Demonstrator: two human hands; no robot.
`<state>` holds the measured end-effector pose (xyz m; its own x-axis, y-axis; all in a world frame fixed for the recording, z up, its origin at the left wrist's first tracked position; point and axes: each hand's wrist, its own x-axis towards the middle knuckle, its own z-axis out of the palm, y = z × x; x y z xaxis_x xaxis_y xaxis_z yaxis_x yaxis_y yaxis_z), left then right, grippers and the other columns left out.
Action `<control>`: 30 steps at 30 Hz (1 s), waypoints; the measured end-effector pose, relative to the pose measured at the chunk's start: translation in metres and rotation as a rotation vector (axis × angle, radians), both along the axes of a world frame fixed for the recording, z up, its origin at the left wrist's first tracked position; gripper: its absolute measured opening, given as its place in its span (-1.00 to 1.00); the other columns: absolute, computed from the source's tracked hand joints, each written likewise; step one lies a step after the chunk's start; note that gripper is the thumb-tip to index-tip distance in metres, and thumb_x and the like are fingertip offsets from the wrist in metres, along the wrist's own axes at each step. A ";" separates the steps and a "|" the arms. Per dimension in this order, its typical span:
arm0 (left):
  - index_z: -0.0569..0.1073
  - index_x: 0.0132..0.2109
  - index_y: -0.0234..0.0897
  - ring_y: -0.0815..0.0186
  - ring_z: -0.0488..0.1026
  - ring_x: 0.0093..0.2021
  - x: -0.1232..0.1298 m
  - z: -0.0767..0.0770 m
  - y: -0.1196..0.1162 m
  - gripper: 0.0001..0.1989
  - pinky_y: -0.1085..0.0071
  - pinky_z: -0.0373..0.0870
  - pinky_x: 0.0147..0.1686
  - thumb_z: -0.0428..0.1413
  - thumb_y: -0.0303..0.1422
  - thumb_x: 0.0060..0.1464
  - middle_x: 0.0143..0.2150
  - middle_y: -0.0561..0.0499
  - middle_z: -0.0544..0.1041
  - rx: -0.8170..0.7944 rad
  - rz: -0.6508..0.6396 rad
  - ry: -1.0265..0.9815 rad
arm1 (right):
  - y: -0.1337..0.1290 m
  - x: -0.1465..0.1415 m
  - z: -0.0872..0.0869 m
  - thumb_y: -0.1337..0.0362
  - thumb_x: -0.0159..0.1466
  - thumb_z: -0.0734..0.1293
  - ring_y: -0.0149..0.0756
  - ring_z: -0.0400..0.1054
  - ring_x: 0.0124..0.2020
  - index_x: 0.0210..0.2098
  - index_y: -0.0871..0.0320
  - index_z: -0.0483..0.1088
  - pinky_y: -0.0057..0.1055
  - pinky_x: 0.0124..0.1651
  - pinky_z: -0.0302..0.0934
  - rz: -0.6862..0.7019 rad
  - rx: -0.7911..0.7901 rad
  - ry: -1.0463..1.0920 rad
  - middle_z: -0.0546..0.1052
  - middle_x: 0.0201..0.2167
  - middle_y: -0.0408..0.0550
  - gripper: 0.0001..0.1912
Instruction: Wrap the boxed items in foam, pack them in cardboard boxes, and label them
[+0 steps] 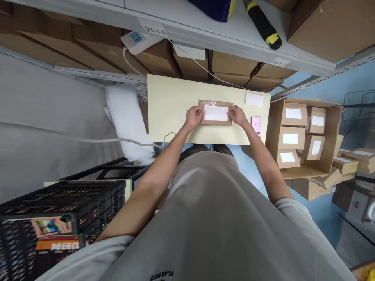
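A small brown cardboard box [216, 122] lies on the pale yellow table, with shiny clear tape along its far left edge. Over its top is a white label [216, 113], roughly centred and lined up with the box's long sides. My left hand [194, 117] pinches the label's left end, fingers closed. At the opposite end, my right hand [237, 115] has finger and thumb closed on the label's right edge. Whether the label is stuck down or just above the cardboard, I cannot tell.
On the table [170, 105] lie a white paper stack [254, 99] and a phone [256, 125]. A large carton [318, 168] of labelled boxes stands right. White wrapping [125, 117] and a black crate [99, 195] are left. A shelf [205, 35] overhangs the far side.
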<state>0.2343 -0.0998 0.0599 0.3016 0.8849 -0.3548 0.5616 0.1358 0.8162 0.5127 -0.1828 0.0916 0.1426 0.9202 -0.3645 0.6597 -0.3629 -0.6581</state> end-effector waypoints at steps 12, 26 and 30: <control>0.63 -0.21 -0.18 0.16 0.55 -0.11 0.001 0.000 0.002 -0.92 0.21 0.51 0.10 0.23 -0.33 0.26 -0.09 -0.09 0.66 -0.011 -0.012 0.020 | -0.003 -0.004 -0.007 0.26 0.41 0.37 -0.07 0.49 -0.14 -0.28 0.05 0.51 -0.11 0.12 0.46 -0.046 -0.004 -0.035 0.56 -0.12 0.02 -0.89; 0.50 -0.10 -0.18 -0.19 0.49 0.22 0.026 0.012 -0.024 -0.51 -0.01 0.42 0.30 0.59 -0.24 -0.03 0.09 -0.24 0.55 0.119 0.030 0.241 | -0.009 -0.041 -0.020 -0.28 0.35 0.55 0.11 0.52 0.03 -0.18 0.03 0.38 0.08 0.20 0.47 -0.160 0.011 -0.225 0.53 0.06 0.18 -0.45; 0.49 -0.14 -0.16 -0.10 0.53 0.16 0.032 0.015 -0.018 -0.65 0.08 0.46 0.21 0.48 -0.14 0.19 0.06 -0.19 0.56 0.070 0.057 0.311 | -0.002 -0.046 -0.025 -0.27 0.57 0.28 -0.02 0.54 -0.09 -0.25 0.04 0.35 -0.08 0.06 0.49 -0.234 -0.034 -0.291 0.54 0.03 0.12 -0.47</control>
